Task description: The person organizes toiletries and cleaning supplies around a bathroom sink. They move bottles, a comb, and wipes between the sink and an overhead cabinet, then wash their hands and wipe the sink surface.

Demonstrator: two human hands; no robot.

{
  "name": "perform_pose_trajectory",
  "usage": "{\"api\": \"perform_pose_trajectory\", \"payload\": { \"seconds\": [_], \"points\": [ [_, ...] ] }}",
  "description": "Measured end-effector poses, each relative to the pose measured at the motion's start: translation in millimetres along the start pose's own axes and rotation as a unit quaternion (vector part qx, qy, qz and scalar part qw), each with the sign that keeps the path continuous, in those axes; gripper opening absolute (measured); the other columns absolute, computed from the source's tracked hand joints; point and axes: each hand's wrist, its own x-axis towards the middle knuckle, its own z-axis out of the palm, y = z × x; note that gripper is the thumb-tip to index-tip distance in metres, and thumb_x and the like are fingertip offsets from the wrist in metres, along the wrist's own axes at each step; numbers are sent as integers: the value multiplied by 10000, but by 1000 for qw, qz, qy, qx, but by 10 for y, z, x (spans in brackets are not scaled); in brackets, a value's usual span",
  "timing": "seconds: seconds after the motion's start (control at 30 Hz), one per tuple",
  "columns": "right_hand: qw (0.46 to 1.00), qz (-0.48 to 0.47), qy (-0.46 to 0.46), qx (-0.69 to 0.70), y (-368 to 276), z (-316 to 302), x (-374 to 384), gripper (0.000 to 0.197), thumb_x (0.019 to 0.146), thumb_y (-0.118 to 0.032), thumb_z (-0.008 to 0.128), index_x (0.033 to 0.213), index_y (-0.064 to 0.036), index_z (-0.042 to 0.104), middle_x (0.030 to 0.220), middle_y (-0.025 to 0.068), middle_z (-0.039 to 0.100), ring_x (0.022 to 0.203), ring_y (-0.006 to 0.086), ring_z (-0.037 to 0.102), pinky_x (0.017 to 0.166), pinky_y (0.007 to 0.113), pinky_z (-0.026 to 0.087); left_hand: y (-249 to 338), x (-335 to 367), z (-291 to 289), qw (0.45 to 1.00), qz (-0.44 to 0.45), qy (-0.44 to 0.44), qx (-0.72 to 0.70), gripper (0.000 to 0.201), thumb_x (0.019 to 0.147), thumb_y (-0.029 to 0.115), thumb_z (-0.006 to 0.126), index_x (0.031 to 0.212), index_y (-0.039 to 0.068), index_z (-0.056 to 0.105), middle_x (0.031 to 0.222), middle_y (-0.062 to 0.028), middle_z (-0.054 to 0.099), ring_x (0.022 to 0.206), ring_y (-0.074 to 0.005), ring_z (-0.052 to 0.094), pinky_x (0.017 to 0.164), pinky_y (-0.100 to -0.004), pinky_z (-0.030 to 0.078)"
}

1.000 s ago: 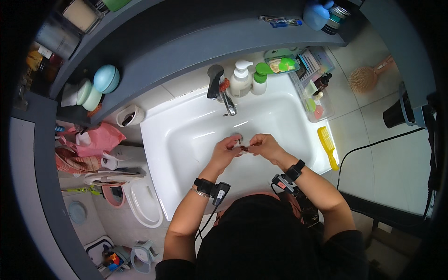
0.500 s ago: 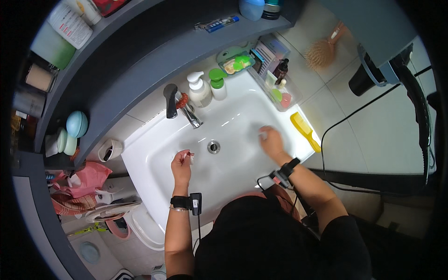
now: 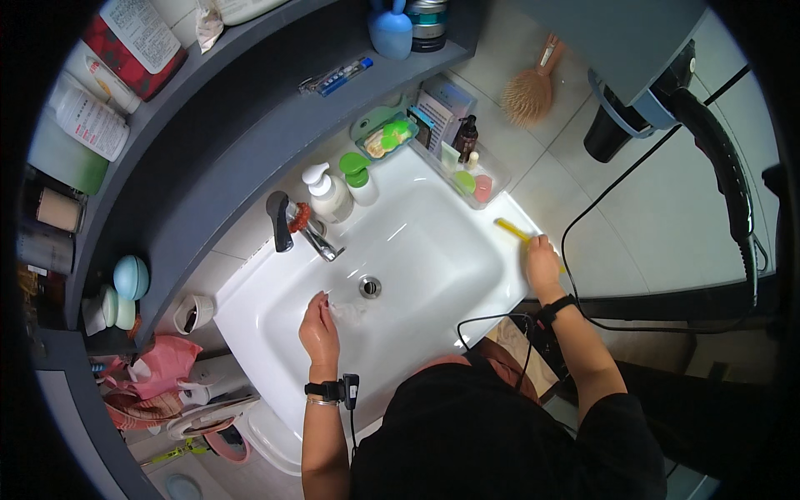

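Note:
My right hand (image 3: 544, 265) is at the right rim of the white sink (image 3: 433, 275), its fingers closed around a yellow comb (image 3: 510, 228). The comb is turned edge-on and the hand covers part of it. Over the left side of the basin is my left hand (image 3: 318, 332), fingers pressed together. A pale, translucent, blurred patch (image 3: 348, 313) shows beside its fingertips; I cannot tell what it is. The metal drain (image 3: 369, 287) lies just beyond that hand, with the faucet (image 3: 310, 233) behind it.
Behind the basin stand a white pump bottle (image 3: 327, 196) and a green-capped bottle (image 3: 358, 179). A clear tray (image 3: 475, 185) of small items sits at the far right corner. A grey shelf (image 3: 250, 142) curves along the left. A black cable (image 3: 612, 208) hangs at right.
My right hand has moved right, from over the basin to the rim, and has taken hold of the comb. The small white thing at its fingers no longer shows. The view has shifted slightly.

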Motion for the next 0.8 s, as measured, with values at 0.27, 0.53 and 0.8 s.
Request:
{"api": "perform_pose_trajectory", "payload": {
  "seconds": [0.27, 0.53, 0.8],
  "points": [
    [918, 22, -60, 392, -626, -642, -112, 227, 931, -93, 517, 1151, -43, 528, 917, 177, 644, 665, 320, 638, 604, 433, 504, -104, -124, 85, 986, -75, -147, -25, 183, 960, 63, 499, 1102, 14, 604, 791, -100, 667, 673, -172, 614, 651, -286, 500],
    [485, 54, -374, 789, -1322, -1176, 31, 259, 920, 30, 446, 1172, -22, 477, 1003, 105, 609, 782, 166, 612, 753, 305, 517, 440, 156, -10, 893, -254, -29, -370, 201, 973, 50, 490, 1166, 44, 544, 1006, -46, 665, 858, -78, 607, 674, -221, 501],
    [528, -81, -452, 715, -2045, -1240, -174, 214, 899, 40, 447, 1103, -26, 454, 957, 86, 580, 776, 157, 586, 728, 300, 502, 1234, 390, 231, 957, 160, -64, -234, 179, 838, -76, 555, 982, 25, 591, 1003, -113, 577, 931, -265, 597, 789, -326, 492]
  ]
}}
